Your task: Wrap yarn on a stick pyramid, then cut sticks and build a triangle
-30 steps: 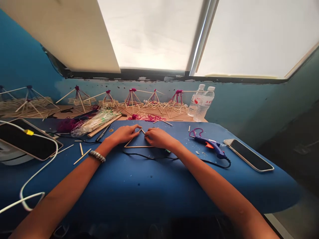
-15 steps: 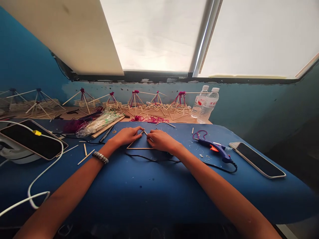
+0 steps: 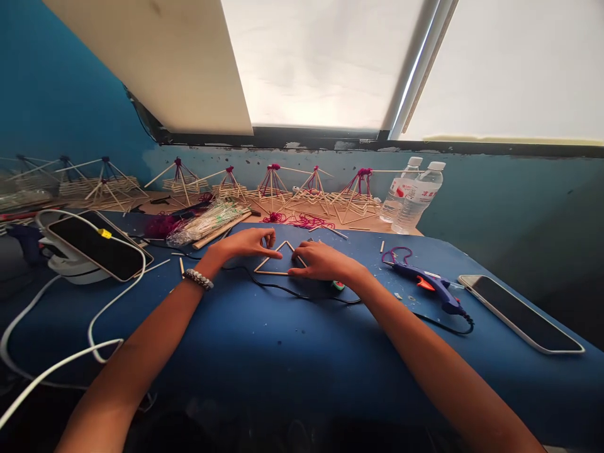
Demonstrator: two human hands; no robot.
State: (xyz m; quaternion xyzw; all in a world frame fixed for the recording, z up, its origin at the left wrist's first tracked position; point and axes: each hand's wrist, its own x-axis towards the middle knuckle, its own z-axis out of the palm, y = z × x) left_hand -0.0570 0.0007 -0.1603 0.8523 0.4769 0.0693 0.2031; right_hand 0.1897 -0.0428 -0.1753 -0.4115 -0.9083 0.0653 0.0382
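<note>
A triangle of thin wooden sticks [image 3: 271, 273] lies flat on the blue table, its top and left corners showing. My left hand [image 3: 248, 243] is at the triangle's left side, thumb stretched out over the left stick and fingers bent but apart from the thumb, with nothing held. My right hand [image 3: 323, 259] covers the right corner, its thumb and fingers closed round the right-hand stick. Under the right palm a small green-and-white round item [image 3: 338, 285] peeks out, too hidden to name. A black cable [image 3: 283, 291] runs just in front of the triangle.
To the right lie a blue glue gun [image 3: 438, 289] and a phone [image 3: 521, 314]. At left, another phone [image 3: 101, 245] rests by a white cable [image 3: 136, 270]. Behind are a bag of sticks [image 3: 212, 221], purple yarn [image 3: 311, 220], several stick pyramids [image 3: 271, 182] and two water bottles [image 3: 419, 195].
My left hand has come away from the triangle's top corner, and my right hand has shifted to its right side. The top corner now shows. The whole view has swung to the left.
</note>
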